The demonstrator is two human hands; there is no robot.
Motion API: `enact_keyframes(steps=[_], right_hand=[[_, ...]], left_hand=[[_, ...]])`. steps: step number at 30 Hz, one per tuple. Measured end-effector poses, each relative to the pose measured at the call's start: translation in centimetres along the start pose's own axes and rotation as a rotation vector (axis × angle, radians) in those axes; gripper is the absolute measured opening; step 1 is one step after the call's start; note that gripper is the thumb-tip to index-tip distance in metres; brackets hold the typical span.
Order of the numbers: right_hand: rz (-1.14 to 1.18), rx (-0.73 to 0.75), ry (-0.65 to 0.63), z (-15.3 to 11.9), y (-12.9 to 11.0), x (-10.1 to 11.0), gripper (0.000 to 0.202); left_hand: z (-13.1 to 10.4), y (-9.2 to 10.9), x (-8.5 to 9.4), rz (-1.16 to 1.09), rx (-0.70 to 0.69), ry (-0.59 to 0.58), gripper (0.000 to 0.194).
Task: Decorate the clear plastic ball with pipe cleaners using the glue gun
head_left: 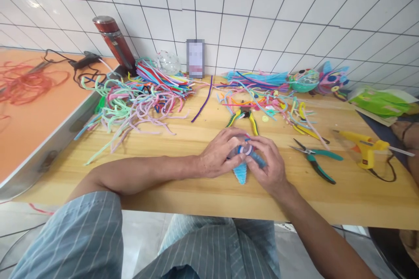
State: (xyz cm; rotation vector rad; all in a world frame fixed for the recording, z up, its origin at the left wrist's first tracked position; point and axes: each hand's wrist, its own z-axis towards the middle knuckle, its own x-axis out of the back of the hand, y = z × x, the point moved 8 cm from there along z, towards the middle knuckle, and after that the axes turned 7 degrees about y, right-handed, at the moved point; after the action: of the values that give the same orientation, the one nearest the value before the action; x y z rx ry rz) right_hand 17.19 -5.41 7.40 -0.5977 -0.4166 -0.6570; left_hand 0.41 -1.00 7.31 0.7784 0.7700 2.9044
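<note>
Close to the table's front edge, my left hand and my right hand curl around a blue pipe-cleaner figure. Two blue fuzzy flaps stick out below the fingers, and a round, shiny, clear-and-white part shows between the thumbs. The fingers hide the rest of it. Just beyond my hands lie yellow-and-black pliers, partly covered by my fingers. Teal-and-black needle-nose pliers rest to the right of my right hand.
Loose pipe cleaners heap at the left, with a bundle at the back. A yellow glue gun lies right, near another person's arm. A red thermos, phone and finished-looking fish figure line the wall.
</note>
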Motion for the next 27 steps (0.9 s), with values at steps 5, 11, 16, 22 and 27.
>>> enact_keyframes(steps=[5, 11, 16, 22, 27], right_hand=[[0.018, -0.001, 0.020, 0.05, -0.07, 0.10, 0.042], [0.035, -0.013, 0.015, 0.01, -0.03, 0.12, 0.042], [0.033, -0.010, 0.009, 0.18, -0.13, 0.23, 0.042], [0.035, -0.009, 0.011, 0.38, -0.37, 0.14, 0.040], [0.037, -0.005, 0.027, 0.44, -0.56, 0.23, 0.039]], left_hand=[[0.08, -0.10, -0.14, 0.001, 0.006, -0.010, 0.028], [0.06, -0.19, -0.23, -0.030, 0.030, -0.022, 0.027], [0.10, -0.13, -0.07, -0.058, 0.015, -0.009, 0.028], [0.43, -0.25, 0.33, -0.107, 0.098, -0.009, 0.024], [0.77, -0.08, 0.47, -0.137, 0.157, -0.026, 0.021]])
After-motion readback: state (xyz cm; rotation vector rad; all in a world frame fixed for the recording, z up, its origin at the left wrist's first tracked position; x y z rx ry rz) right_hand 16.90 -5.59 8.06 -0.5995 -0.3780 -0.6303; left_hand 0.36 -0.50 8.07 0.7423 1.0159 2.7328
